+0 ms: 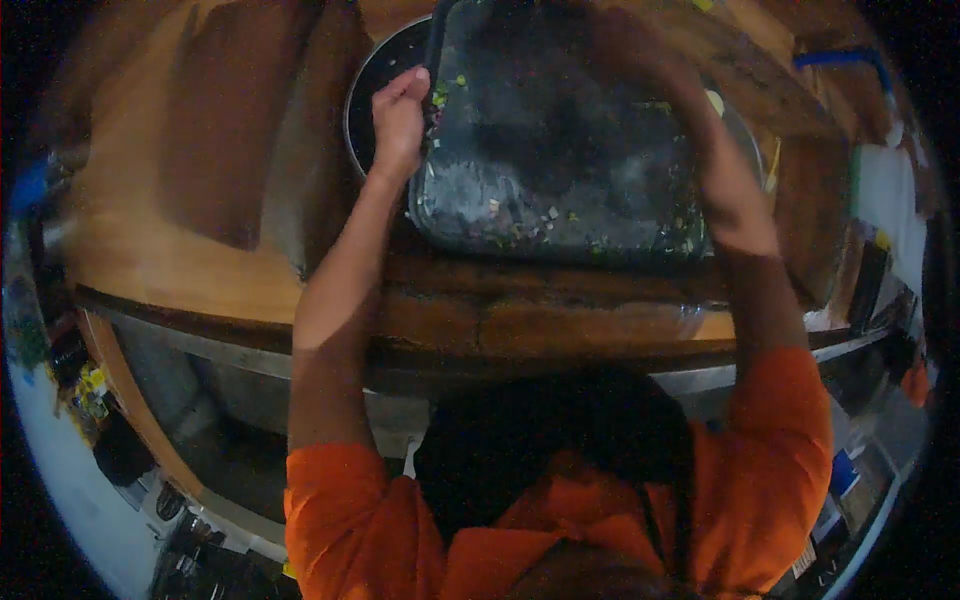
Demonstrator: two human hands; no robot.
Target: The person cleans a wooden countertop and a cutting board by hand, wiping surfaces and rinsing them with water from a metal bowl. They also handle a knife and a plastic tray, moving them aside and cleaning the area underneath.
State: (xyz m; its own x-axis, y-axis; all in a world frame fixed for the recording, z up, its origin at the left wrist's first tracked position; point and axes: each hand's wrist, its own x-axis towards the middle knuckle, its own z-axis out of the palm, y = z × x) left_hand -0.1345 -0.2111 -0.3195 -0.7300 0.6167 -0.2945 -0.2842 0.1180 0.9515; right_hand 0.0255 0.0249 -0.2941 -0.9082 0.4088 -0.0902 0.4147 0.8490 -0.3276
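Note:
My left hand [399,124] grips the left edge of a dark rectangular cutting board or tray [540,172], with the thumb uppermost. Small bits of chopped vegetable [525,225], green, white and purple, cling mostly along its near and left edges. Above the board's far right part my right hand [637,52] is dark and motion-blurred, so its fingers cannot be made out. Under the board lies a large round vessel with a dark inside and a pale rim [352,112], showing on the left and right. The board hides most of it.
A wooden counter [195,262] runs before me. On its left lies a brown board-like panel [225,127]; on the right stands a brown wooden box-like piece [810,217]. An open shelf space [217,397] lies below the counter's left edge. A white cloth-like thing [889,202] is at far right.

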